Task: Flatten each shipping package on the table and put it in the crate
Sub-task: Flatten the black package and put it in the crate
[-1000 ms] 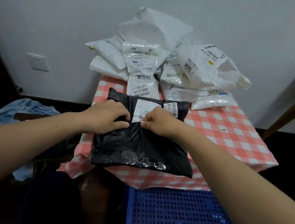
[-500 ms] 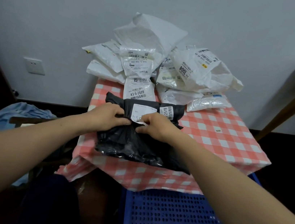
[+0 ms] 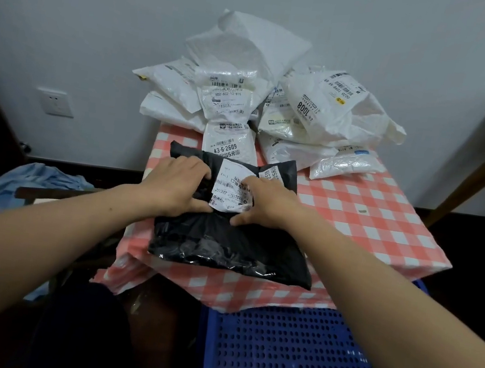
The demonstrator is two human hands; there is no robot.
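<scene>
On table (image 3: 371, 208) | black package (image 3: 226, 244) beneath fingers (image 3: 202, 172) — left hand (image 3: 178, 189), right hand (image 3: 266, 207) splayed, pressing

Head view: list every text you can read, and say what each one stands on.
"43-6-2609" and "5元": front white package.
"502-602-12-815": upper white package.
"1008", turned sideways: right white package.
White label on the black package, partly under the right hand: print too small to read.
The other labels in the pile: too blurred to read.
</scene>
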